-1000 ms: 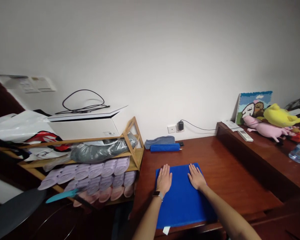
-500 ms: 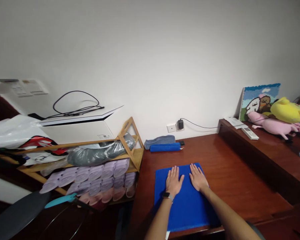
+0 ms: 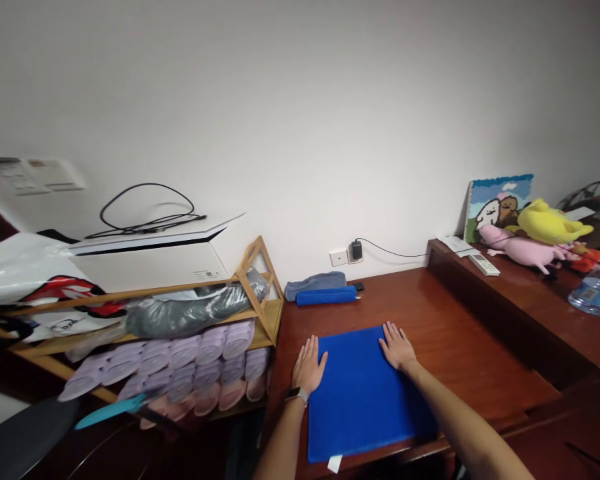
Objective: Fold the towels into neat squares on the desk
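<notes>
A blue cloth (image 3: 360, 393) lies spread flat on the wooden desk (image 3: 460, 340), with a white tag (image 3: 335, 463) sticking out at its near edge. My left hand (image 3: 309, 365), a watch (image 3: 297, 395) on its wrist, lies flat at the cloth's far left corner, fingers stretched out and partly over the bare wood. My right hand (image 3: 398, 347) rests flat on the far right corner, its fingers spread. Neither hand grips anything.
Behind the cloth lie a rolled blue cloth (image 3: 326, 295) and a grey-blue one (image 3: 314, 283). Left stands a wooden rack (image 3: 275, 319) with slippers (image 3: 170, 357) and a white box (image 3: 155, 263). On the right ledge are a remote (image 3: 484, 264), plush toys (image 3: 523, 250) and a bottle (image 3: 594, 293).
My left hand has moved left, from on top of the cloth to its left edge. My right hand stays near the far right corner. The view has shifted slightly to the right.
</notes>
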`<state>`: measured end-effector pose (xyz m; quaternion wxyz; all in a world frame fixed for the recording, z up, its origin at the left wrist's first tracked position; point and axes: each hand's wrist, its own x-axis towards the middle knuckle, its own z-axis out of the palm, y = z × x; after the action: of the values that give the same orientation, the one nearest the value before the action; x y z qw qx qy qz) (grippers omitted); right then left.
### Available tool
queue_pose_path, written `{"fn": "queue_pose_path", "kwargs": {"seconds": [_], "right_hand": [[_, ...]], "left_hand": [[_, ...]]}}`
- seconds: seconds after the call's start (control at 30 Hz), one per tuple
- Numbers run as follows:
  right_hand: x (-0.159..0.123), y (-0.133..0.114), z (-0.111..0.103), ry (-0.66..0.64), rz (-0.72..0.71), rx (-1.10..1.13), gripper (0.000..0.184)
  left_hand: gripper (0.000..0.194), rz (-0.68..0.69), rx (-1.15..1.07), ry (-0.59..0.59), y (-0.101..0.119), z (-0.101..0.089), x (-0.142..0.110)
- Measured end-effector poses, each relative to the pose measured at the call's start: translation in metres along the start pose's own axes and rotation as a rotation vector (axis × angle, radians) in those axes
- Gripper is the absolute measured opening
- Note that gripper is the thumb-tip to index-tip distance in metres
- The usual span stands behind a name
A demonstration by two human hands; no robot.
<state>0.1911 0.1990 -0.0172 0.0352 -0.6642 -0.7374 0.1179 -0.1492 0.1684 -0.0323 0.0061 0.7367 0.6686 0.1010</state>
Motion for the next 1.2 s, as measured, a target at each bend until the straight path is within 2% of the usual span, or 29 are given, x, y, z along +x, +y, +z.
{"fn": "queue_pose_path", "kwargs": {"seconds": [0.13,0.23,0.33,0.43,0.57,0.63,0.67,0.73,0.83,0.97,1.03,1.2], "right_hand": [[0.001,0.023,0.004,0.040,-0.018,0.022,0.072],[0.001,0.029,0.010,0.070,-0.031,0.032,0.072],[0.002,0.027,0.012,0.071,-0.037,0.035,0.072],[0.003,0.026,0.012,0.074,-0.041,0.049,0.072],[0.003,0.028,0.013,0.081,-0.048,0.061,0.071],[0.003,0.031,0.014,0.074,-0.066,0.047,0.070],[0.002,0.032,0.015,0.072,-0.081,0.036,0.070],[0.002,0.033,0.016,0.074,-0.109,0.015,0.071],[0.001,0.031,0.014,0.077,-0.097,0.021,0.070],[0.001,0.026,0.007,0.072,-0.060,0.063,0.072],[0.001,0.026,0.006,0.074,-0.052,0.078,0.072],[0.002,0.028,0.011,0.084,-0.049,0.091,0.071]], "left_hand": [[0.071,-0.005,0.021,0.009,-0.001,-0.005,0.000],[0.070,-0.002,0.055,-0.013,-0.001,-0.011,0.001],[0.067,0.022,0.082,0.004,0.014,-0.015,0.003],[0.064,0.102,0.048,0.043,0.064,-0.011,0.007],[0.065,0.262,-0.073,0.001,0.165,0.006,0.020],[0.067,0.283,-0.121,-0.050,0.206,0.015,0.028],[0.068,0.279,-0.139,-0.075,0.220,0.019,0.032],[0.069,0.274,-0.165,-0.098,0.234,0.026,0.037],[0.069,0.296,-0.165,-0.074,0.229,0.030,0.039],[0.073,0.217,-0.088,-0.069,0.189,0.021,0.038],[0.076,0.129,-0.045,-0.070,0.154,0.011,0.036],[0.078,-0.052,0.055,-0.036,0.045,-0.006,0.016]]}}
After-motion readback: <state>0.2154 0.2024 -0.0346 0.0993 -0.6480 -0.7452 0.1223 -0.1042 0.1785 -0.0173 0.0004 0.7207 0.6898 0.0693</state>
